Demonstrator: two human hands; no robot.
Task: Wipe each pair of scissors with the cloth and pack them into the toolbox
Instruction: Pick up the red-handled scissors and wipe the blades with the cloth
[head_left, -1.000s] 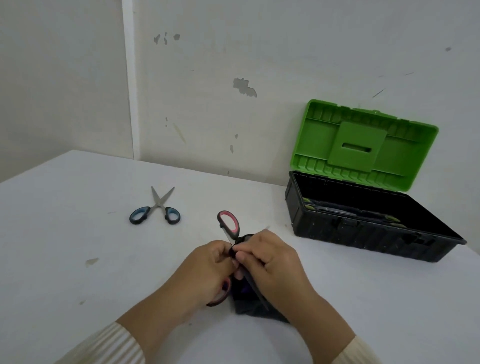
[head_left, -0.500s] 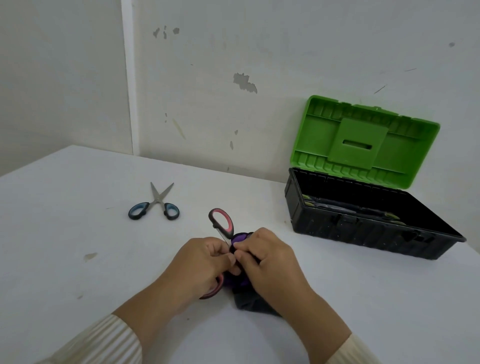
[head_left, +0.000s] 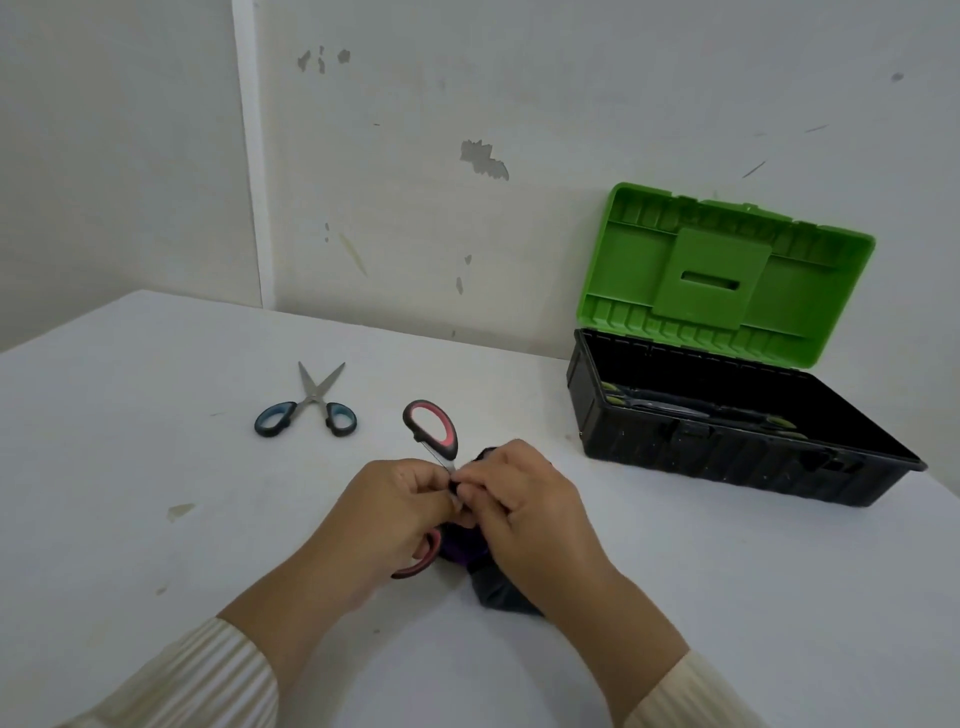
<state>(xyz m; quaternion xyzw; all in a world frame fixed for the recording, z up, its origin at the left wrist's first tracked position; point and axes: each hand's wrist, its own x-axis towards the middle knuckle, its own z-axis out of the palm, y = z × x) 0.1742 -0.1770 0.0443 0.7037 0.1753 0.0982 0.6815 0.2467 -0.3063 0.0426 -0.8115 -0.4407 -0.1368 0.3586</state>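
head view, left hand (head_left: 400, 512): closed around the red-handled scissors (head_left: 432, 426), low near the front edge of the table (head_left: 130, 467); one handle loop sticks up past the knuckles toward the back wall, the other peeks out under the palm.
head view, right hand (head_left: 524, 499): pinched tight on the cloth (head_left: 493, 592), fingertips pressed against the left hand's at the scissors' middle; the blades are hidden in there, so i can't tell how far the wipe has got.
red-handled scissors, look: black handles with red lining, a short bit of bare metal showing just below the upper loop.
cloth, look: dark, nearly black with a purple patch, bunched up and trailing onto the table under the right wrist.
long axis: the held pair runs roughly front to back, handles spread, upper loop pointing away from the person.
toolbox (head_left: 727, 447): at the right back corner of the table against the wall, black tray open, green lid (head_left: 727, 275) standing up; something long already lies inside along its far wall.
way to the toolbox: it lies right and back of the grip, so the right hand is nearer, though it's the left that has the scissors.
blue-handled scissors (head_left: 306, 410): flat on the table left and back of the hands, well apart, blades slightly open and pointing at the wall; untouched, i'd guess they're next.
step, as i judge it: wiping this pair, packing not yet begun.
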